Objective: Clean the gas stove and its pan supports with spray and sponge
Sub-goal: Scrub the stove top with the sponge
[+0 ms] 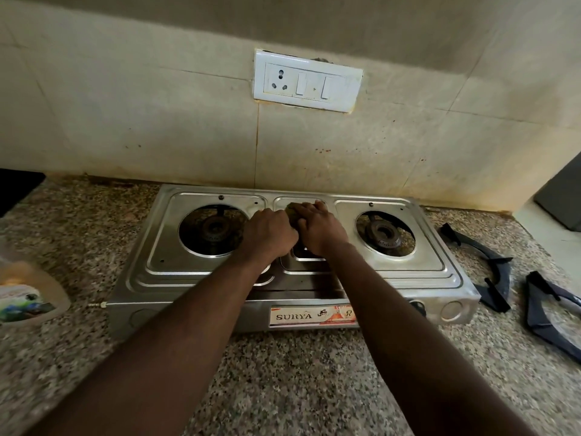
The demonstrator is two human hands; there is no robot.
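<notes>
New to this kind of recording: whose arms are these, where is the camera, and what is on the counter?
No machine here: a person's bare arms, filmed by one head-worn camera looking down. The right hand holds a dark sponge against the middle of the steel gas stove. The left hand rests beside it, fingers curled; whether it grips anything is hidden. Two black pan supports lie on the granite counter at right, a plastic bottle at left.
</notes>
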